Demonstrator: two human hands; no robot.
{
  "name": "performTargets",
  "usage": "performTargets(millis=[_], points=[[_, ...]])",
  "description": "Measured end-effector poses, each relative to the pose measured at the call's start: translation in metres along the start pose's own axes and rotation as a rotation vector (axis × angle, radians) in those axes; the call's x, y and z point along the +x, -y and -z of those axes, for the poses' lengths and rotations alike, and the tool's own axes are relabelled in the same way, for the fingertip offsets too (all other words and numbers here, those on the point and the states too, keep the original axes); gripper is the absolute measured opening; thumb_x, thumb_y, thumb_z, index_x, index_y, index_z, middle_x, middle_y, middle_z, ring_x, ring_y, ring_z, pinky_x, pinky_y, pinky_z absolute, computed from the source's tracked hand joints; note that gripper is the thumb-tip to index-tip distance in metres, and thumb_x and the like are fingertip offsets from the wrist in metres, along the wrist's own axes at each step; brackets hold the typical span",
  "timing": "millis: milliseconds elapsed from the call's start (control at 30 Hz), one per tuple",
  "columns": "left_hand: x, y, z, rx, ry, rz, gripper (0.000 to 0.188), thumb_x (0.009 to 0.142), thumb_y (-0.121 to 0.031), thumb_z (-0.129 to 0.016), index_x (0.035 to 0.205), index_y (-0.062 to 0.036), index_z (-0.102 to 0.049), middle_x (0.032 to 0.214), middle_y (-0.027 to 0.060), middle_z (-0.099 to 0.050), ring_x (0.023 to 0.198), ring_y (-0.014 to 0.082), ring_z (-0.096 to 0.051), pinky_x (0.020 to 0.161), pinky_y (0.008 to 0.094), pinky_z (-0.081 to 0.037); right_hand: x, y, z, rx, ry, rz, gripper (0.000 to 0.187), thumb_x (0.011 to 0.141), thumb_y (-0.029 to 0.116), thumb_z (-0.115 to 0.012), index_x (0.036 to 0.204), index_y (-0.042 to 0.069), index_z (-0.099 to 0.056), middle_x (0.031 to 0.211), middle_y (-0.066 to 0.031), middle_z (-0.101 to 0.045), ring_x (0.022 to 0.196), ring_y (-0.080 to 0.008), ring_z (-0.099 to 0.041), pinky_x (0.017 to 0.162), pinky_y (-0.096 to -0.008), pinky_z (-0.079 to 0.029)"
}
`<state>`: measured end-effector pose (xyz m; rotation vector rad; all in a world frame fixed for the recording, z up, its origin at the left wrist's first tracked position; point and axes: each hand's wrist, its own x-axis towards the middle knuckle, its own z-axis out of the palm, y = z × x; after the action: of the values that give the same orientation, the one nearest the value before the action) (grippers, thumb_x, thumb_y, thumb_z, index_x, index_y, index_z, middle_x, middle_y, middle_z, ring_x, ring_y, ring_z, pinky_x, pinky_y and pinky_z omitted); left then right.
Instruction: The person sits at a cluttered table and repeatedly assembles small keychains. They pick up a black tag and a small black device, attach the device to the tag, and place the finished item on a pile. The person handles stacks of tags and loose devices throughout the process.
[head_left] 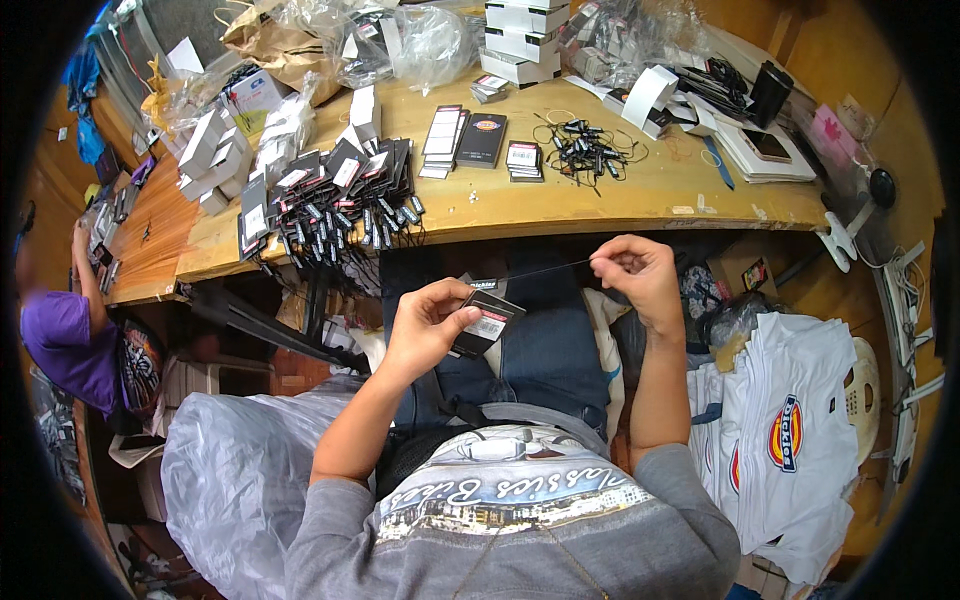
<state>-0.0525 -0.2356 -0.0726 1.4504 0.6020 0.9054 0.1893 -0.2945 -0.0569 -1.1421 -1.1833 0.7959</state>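
Observation:
Above my lap, my left hand [428, 328] is closed on a black hang tag [493, 318] with a white label, pinched between thumb and fingers. From the tag a thin dark string [545, 270] runs taut up to the right. Its far end is pinched in my right hand [640, 275], held higher and apart from the tag. On the table beyond my left hand lies a heap of black tags [340, 185], their strings hanging over the front edge. Loose black tag strings [585, 148] lie in a tangle beyond my right hand.
The wooden table [640, 205] holds flat black tags [482, 140], a small stack of white labels [524, 160], white boxes [522, 45] and plastic bags. Folded white shirts [785, 440] lie at my right, a plastic sack [235, 490] at my left. Another person [75, 340] sits far left.

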Motion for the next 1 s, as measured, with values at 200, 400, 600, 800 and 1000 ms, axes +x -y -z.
performTargets(millis=[200, 400, 600, 800, 1000], points=[[0.004, 0.014, -0.014, 0.011, 0.021, 0.096, 0.012, 0.071, 0.004, -0.057, 0.082, 0.0029, -0.054, 0.074, 0.0021, -0.057, 0.068, 0.0057, -0.054, 0.061, 0.0176, -0.043, 0.001, -0.018, -0.01, 0.857, 0.022, 0.027, 0.01, 0.072, 0.013, -0.061, 0.073, 0.004, -0.055, 0.069, -0.0041, -0.054, 0.064, -0.0152, -0.05, 0.066, -0.0278, -0.041], [0.006, 0.025, -0.017, -0.021, 0.064, 0.167, 0.014, 0.072, 0.004, -0.056, 0.085, 0.0015, -0.051, 0.079, 0.0039, -0.058, 0.069, 0.0058, -0.053, 0.059, 0.0174, -0.043, 0.006, -0.017, -0.027, 1.326, 0.111, -0.04, 0.013, 0.074, 0.022, -0.058, 0.076, 0.009, -0.054, 0.073, -0.0011, -0.053, 0.07, -0.0138, -0.048, 0.071, -0.0295, -0.04], [0.014, 0.024, -0.007, -0.146, -0.08, 0.111, 0.009, 0.079, -0.002, -0.045, 0.086, -0.002, -0.039, 0.101, 0.012, -0.052, 0.085, 0.0131, -0.052, 0.072, 0.0224, -0.044, -0.008, -0.003, -0.036, 0.702, -0.146, 0.155, 0.012, 0.072, 0.008, -0.059, 0.083, 0.002, -0.058, 0.068, -0.0051, -0.054, 0.053, -0.0093, -0.044, 0.051, -0.0202, -0.037], [0.015, 0.005, -0.018, -0.28, -0.168, 0.026, 0.017, 0.079, -0.003, -0.048, 0.09, -0.0034, -0.034, 0.077, 0.0074, -0.054, 0.071, 0.0097, -0.053, 0.062, 0.0226, -0.047, -0.018, -0.007, -0.059, 0.079, -0.221, 0.183, 0.013, 0.073, -0.004, -0.055, 0.085, -0.002, -0.06, 0.079, -0.007, -0.055, 0.06, -0.0082, -0.05, 0.055, -0.0172, -0.041], [0.015, 0.018, -0.013, -0.025, -0.37, -0.099, 0.026, 0.071, -0.001, -0.061, 0.092, 0.0004, -0.045, 0.08, 0.0044, -0.055, 0.072, 0.0071, -0.052, 0.064, 0.0192, -0.044, -0.023, -0.013, -0.082, 0.095, -0.17, 0.06, 0.007, 0.07, -0.003, -0.059, 0.076, -0.003, -0.058, 0.069, -0.0036, -0.056, 0.055, -0.0053, -0.049, 0.05, -0.0157, -0.04]])
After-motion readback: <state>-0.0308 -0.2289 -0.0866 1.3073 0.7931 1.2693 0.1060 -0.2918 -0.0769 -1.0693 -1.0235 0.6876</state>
